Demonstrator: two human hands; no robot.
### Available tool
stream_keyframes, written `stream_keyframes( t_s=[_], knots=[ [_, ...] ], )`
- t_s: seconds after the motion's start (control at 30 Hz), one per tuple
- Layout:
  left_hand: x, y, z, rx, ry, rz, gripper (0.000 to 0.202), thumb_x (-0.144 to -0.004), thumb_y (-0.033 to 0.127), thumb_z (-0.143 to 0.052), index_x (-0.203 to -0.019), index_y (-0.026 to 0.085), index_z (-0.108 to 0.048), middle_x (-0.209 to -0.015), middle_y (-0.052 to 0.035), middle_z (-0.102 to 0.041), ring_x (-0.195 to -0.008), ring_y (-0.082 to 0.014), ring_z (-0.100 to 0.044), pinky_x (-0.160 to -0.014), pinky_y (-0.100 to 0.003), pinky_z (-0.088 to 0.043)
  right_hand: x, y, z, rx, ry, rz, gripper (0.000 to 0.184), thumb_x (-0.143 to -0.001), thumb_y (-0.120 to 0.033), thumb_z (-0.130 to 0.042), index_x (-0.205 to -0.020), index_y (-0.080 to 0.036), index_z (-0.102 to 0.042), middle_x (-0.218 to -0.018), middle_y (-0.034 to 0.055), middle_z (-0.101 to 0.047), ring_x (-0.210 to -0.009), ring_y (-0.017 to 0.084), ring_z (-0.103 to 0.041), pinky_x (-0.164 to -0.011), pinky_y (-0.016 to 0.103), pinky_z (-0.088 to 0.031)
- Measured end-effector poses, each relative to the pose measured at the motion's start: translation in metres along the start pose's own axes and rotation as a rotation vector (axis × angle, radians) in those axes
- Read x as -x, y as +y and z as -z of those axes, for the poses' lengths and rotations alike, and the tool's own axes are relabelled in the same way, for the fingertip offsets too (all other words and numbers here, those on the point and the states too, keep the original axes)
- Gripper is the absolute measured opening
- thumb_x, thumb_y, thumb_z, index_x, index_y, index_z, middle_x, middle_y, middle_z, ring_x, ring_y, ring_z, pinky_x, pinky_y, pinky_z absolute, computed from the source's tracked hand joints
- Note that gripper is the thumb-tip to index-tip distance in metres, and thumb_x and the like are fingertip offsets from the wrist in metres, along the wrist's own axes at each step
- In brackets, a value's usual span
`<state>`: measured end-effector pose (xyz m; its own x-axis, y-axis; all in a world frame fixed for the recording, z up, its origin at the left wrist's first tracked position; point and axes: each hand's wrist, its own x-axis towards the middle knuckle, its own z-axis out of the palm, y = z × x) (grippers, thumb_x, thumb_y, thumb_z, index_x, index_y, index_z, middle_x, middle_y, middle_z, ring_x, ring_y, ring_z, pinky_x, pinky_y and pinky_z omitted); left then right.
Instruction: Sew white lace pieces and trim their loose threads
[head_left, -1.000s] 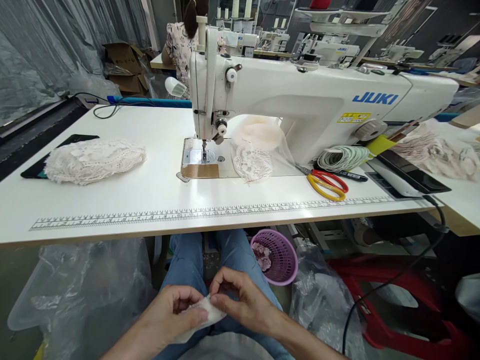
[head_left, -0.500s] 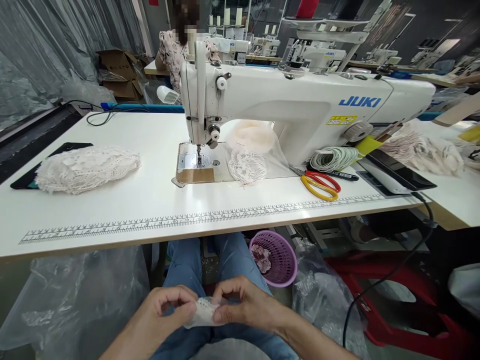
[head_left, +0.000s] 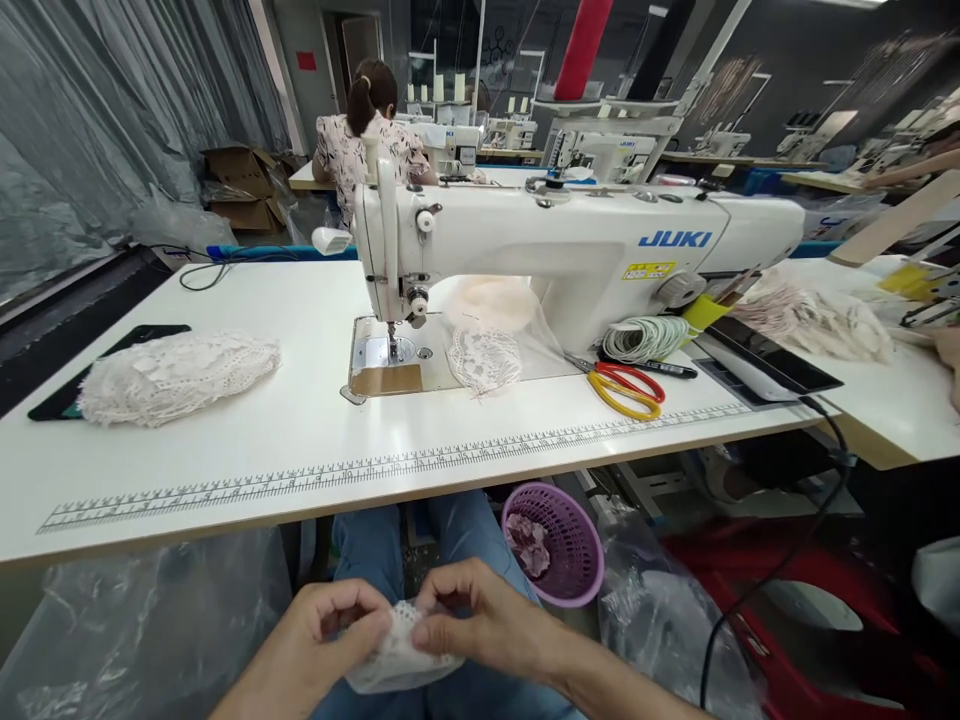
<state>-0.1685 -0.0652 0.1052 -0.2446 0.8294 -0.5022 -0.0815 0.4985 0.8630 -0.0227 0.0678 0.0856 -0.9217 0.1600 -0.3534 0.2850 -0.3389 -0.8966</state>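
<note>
Low in the view, over my lap in blue jeans, my left hand (head_left: 322,635) and my right hand (head_left: 480,620) both pinch a small white lace piece (head_left: 397,650) between curled fingers. The hands meet below the front edge of the white sewing table (head_left: 300,440). On the table stands a white JUKI sewing machine (head_left: 570,250), with another lace piece (head_left: 491,358) lying beside its needle plate. A pile of white lace (head_left: 176,375) lies on the table's left.
Red and yellow scissors (head_left: 626,388) and a coil of white cord (head_left: 645,338) lie right of the machine. A purple basket (head_left: 559,545) sits under the table beside clear plastic bags. A person sits at a machine in the back.
My head has tilted up, so the table sits lower in view. My fingers have shifted along the lace piece, which now bunches lower between both hands.
</note>
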Motion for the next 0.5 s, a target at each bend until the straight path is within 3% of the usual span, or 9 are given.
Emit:
stream_keyframes(
  t_s=[0.2, 0.33, 0.4, 0.5],
  knots=[
    [-0.008, 0.013, 0.013, 0.105, -0.02, -0.022, 0.045, -0.065, 0.058, -0.069, -0.071, 0.013, -0.064, -0.062, -0.0005, -0.056, -0.059, -0.0121, -0.045, -0.057, -0.022, -0.034, -0.011, -0.026, 0.001, 0.037, 0.002, 0.065, 0.041, -0.065, -0.048, -0.073, -0.069, -0.011, -0.055, -0.058, -0.0036, -0.047, -0.054, 0.006, -0.037, -0.049, 0.019, -0.027],
    [-0.008, 0.023, 0.022, 0.092, 0.026, -0.06, 0.05, -0.062, 0.062, -0.068, -0.07, 0.013, -0.059, -0.059, 0.0014, -0.051, -0.055, -0.0111, -0.04, -0.054, -0.022, -0.029, -0.022, -0.037, -0.002, 0.076, 0.008, 0.118, 0.046, -0.064, -0.055, -0.071, -0.067, -0.012, -0.053, -0.057, -0.0039, -0.045, -0.053, 0.006, -0.036, -0.048, 0.019, -0.026],
    [-0.007, 0.044, 0.031, -0.024, 0.059, -0.089, 0.047, -0.065, 0.06, -0.066, -0.068, 0.013, -0.059, -0.058, 0.002, -0.049, -0.056, -0.0114, -0.038, -0.053, -0.022, -0.028, -0.029, -0.044, -0.005, 0.056, 0.004, 0.141, 0.052, -0.061, -0.061, -0.069, -0.066, -0.014, -0.051, -0.057, -0.0042, -0.044, -0.052, 0.005, -0.034, -0.048, 0.019, -0.026],
    [-0.015, 0.094, 0.054, -0.258, 0.087, -0.16, 0.033, -0.069, 0.047, -0.065, -0.067, 0.014, -0.06, -0.059, 0.0027, -0.049, -0.058, -0.0122, -0.04, -0.053, -0.021, -0.029, -0.045, -0.061, -0.003, 0.091, 0.006, 0.168, 0.05, -0.063, -0.063, -0.065, -0.067, -0.016, -0.047, -0.056, -0.0045, -0.044, -0.05, 0.006, -0.036, -0.048, 0.018, -0.028]
  ],
)
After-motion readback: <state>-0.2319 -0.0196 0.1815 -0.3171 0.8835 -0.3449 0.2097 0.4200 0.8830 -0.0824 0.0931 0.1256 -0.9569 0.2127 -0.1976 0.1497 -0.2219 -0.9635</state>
